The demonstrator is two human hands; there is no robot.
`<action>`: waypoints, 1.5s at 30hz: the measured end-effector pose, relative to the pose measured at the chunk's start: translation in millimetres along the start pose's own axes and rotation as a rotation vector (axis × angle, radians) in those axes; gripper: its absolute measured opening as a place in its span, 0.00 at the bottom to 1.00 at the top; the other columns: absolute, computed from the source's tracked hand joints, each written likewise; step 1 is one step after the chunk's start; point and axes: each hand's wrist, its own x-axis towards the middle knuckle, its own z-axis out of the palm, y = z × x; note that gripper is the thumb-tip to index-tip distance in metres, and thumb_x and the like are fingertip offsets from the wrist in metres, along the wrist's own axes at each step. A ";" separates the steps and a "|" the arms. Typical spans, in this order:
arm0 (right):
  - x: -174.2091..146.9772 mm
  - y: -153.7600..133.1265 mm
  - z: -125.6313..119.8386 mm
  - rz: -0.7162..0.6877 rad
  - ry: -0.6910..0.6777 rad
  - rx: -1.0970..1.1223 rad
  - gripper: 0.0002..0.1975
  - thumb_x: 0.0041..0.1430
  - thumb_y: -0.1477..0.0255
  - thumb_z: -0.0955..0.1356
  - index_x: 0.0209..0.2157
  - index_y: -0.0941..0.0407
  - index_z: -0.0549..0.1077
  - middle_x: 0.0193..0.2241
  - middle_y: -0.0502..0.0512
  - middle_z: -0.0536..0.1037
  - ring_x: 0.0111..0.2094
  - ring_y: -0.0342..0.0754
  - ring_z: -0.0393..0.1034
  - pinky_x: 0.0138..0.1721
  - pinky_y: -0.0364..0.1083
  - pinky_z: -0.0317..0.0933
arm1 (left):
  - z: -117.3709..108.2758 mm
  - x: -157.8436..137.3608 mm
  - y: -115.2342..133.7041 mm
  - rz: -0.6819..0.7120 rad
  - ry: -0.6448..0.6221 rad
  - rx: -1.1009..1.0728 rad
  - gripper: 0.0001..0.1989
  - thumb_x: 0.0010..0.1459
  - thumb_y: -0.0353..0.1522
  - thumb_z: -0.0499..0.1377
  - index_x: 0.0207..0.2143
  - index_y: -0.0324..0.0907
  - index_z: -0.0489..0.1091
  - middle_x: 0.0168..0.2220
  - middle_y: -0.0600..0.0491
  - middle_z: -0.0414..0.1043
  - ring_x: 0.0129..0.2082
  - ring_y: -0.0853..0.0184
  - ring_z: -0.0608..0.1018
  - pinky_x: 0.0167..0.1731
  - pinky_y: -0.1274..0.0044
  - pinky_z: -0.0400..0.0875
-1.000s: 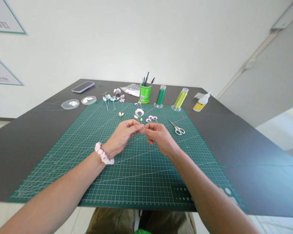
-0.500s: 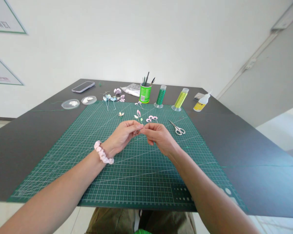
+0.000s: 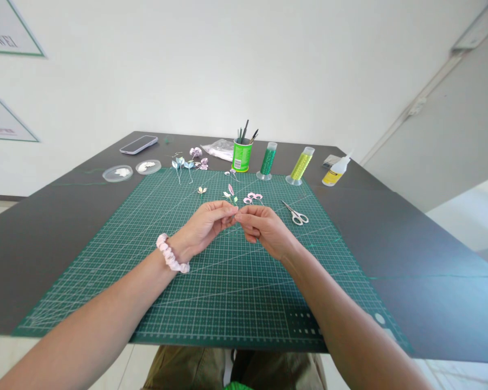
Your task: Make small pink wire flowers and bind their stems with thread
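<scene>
Pinched between my two hands over the cutting mat (image 3: 244, 292) is the thin stem of a small flower sprig (image 3: 231, 189). Its pink petal, white petal and little green leaf stick up above the fingertips. My left hand (image 3: 209, 222), with a scrunchie (image 3: 171, 254) round the wrist, closes thumb and forefinger on the stem. Against it, my right hand (image 3: 264, 225) pinches at the same spot, its other fingers curled in. The fingers hide the lower stem. Just beyond the right hand lie pink wire-stemmed petals (image 3: 252, 198), and a yellowish flower piece (image 3: 202, 190) is left of the sprig.
Scissors (image 3: 296, 213) lie to the right. Behind stand a green can of tools (image 3: 242, 156), a dark green thread spool (image 3: 267, 162), a yellow-green spool (image 3: 301, 166) and a glue bottle (image 3: 335, 171). Blue flowers (image 3: 183, 164), dishes of white pieces (image 3: 117, 173) and a phone (image 3: 139, 144) are back left.
The pink petal has turned slightly and looks narrower. My right fingertips have shifted a touch to the right; both hands otherwise stay in place.
</scene>
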 end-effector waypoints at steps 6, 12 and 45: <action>0.0 -0.7 -0.8 0.016 -0.012 0.035 0.11 0.44 0.67 0.76 0.20 0.56 0.73 0.12 0.39 0.56 0.15 0.36 0.44 0.15 0.39 0.45 | 0.7 -0.6 0.6 0.002 -0.005 -0.017 0.15 0.46 0.34 0.68 0.15 0.40 0.66 0.19 0.58 0.61 0.24 0.72 0.64 0.31 0.76 0.61; 0.0 -0.8 -2.2 0.040 -0.034 0.049 0.10 0.43 0.68 0.76 0.21 0.57 0.73 0.11 0.39 0.56 0.15 0.36 0.43 0.16 0.39 0.45 | -0.1 0.6 0.2 -0.021 -0.001 -0.062 0.14 0.45 0.33 0.68 0.16 0.39 0.67 0.18 0.59 0.60 0.24 0.73 0.64 0.31 0.77 0.61; -1.3 -3.0 -2.1 0.040 -0.063 0.078 0.10 0.45 0.69 0.75 0.20 0.56 0.73 0.12 0.39 0.56 0.16 0.36 0.42 0.16 0.39 0.44 | -0.9 0.1 0.5 -0.050 -0.031 -0.096 0.13 0.46 0.32 0.68 0.18 0.39 0.67 0.19 0.59 0.60 0.24 0.73 0.65 0.32 0.77 0.65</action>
